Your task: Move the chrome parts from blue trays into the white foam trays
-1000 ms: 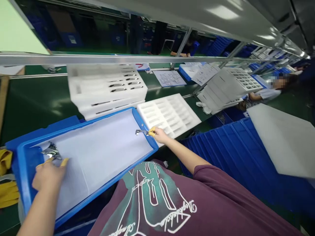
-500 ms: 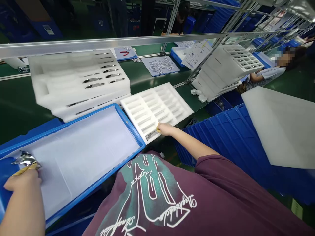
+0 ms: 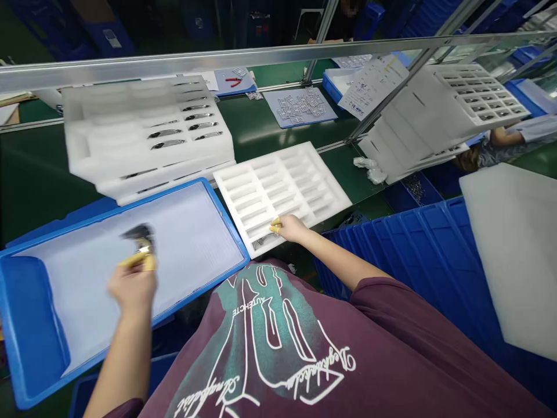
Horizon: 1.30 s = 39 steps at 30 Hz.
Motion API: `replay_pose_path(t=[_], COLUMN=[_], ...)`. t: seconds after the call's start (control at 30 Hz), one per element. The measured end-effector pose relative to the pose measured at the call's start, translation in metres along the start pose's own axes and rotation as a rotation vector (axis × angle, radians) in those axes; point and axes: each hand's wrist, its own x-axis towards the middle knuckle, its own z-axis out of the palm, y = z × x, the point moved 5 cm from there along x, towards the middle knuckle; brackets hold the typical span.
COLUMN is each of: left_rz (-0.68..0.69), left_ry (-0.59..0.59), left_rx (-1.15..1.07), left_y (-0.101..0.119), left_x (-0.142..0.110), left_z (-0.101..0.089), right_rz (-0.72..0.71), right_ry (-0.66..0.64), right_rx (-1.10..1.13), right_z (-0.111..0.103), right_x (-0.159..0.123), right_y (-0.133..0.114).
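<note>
Fingers (image 3: 148,263) on the left hand (image 3: 131,285) pinch a blurred shiny metal part (image 3: 141,235) at 10 o'clock over the blue tray (image 3: 26,325), while right fingers (image 3: 275,225) touch the white foam tray (image 3: 230,186) at 12; a loose pinch could drop and scratch it.

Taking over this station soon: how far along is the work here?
Looks done: the upper foam tray holds rows of chrome handles. In hand: the left hand holds a blurred shiny metal piece over the blue lined tray, and the right hand rests at the corner of the white foam tray, beside a metal piece lying in a slot. Left: that tray's other slots look empty.
</note>
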Motion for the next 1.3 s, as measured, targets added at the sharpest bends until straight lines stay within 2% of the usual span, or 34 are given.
replay_pose_path(t=[0.03, 0.1, 0.17, 0.23, 0.3, 0.37, 0.43, 0.53, 0.6, 0.67, 0.7, 0.77, 0.87, 0.93, 1.0, 1.07, 1.13, 1.2, 1.23, 1.3], left_rz=[0.068, 0.322, 0.526, 0.604, 0.59, 0.521, 0.379, -0.038, -0.346, -0.562, -0.623, -0.677, -0.652, -0.624, -0.588, -0.514, -0.424, -0.401, -0.439, -0.613], left_ry=[-0.046, -0.208, -0.33, -0.37, -0.359, -0.334, -0.32, -0.299, -0.279, -0.283, -0.296, -0.318, -0.342, -0.375, -0.451, -0.556, -0.578, -0.458, -0.374, -0.367], left_rx=[0.001, -0.005, 0.004, 0.043, 0.067, 0.01, -0.151, -0.542, -0.803, -0.991, -1.055, -1.138, -1.156, -1.127, -1.08, -1.003, -0.878, -0.745, -0.7, -0.68], left_y=[0.014, 0.05, 0.079, 0.096, 0.101, 0.101, 0.1, 0.097, 0.098, 0.104, 0.109, 0.117, 0.124, 0.128, 0.129, 0.123, 0.1, 0.059, 0.032, -0.019], left_x=[-0.011, -0.034, -0.053, -0.064, -0.067, -0.068, -0.07, -0.073, -0.078, -0.083, -0.086, -0.089, -0.092, -0.093, -0.093, -0.096, -0.102, -0.115, -0.124, -0.149], left_z=[0.014, 0.044, 0.069, 0.083, 0.089, 0.091, 0.094, 0.104, 0.114, 0.121, 0.124, 0.126, 0.127, 0.127, 0.127, 0.122, 0.108, 0.086, 0.074, 0.062], right_rz=[-0.041, -0.133, -0.187, -0.189, -0.167, -0.143, -0.107, -0.005, 0.045, 0.029, 0.008, -0.024, -0.01, -0.024, -0.077, -0.148, -0.225, -0.275, -0.276, -0.214], right_ry=[0.011, -0.019, -0.11, -0.237, -0.337, -0.366, -0.324, -0.204, -0.177, -0.205, -0.21, -0.161, -0.038, -0.001, 0.039, 0.087, 0.085, 0.017, -0.026, -0.088], right_rx=[0.151, 0.376, 0.447, 0.418, 0.389, 0.413, 0.505, 0.681, 0.743, 0.776, 0.798, 0.856, 0.9, 0.869, 0.793, 0.663, 0.47, 0.25, 0.154, 0.021], right_z=[-0.003, -0.005, -0.004, 0.0, 0.004, 0.005, 0.004, 0.004, 0.013, 0.029, 0.037, 0.052, 0.066, 0.069, 0.061, 0.042, 0.017, -0.004, -0.011, -0.016], right_x=[0.003, 0.008, 0.012, 0.014, 0.015, 0.015, 0.017, 0.016, 0.01, 0.0, -0.004, -0.011, -0.013, -0.01, -0.005, 0.001, 0.007, 0.012, 0.013, 0.015], right_y=[-0.007, -0.023, -0.037, -0.044, -0.042, -0.037, -0.032, -0.027, -0.03, -0.038, -0.042, -0.047, -0.044, -0.042, -0.039, -0.036, -0.033, -0.028, -0.024, -0.014])
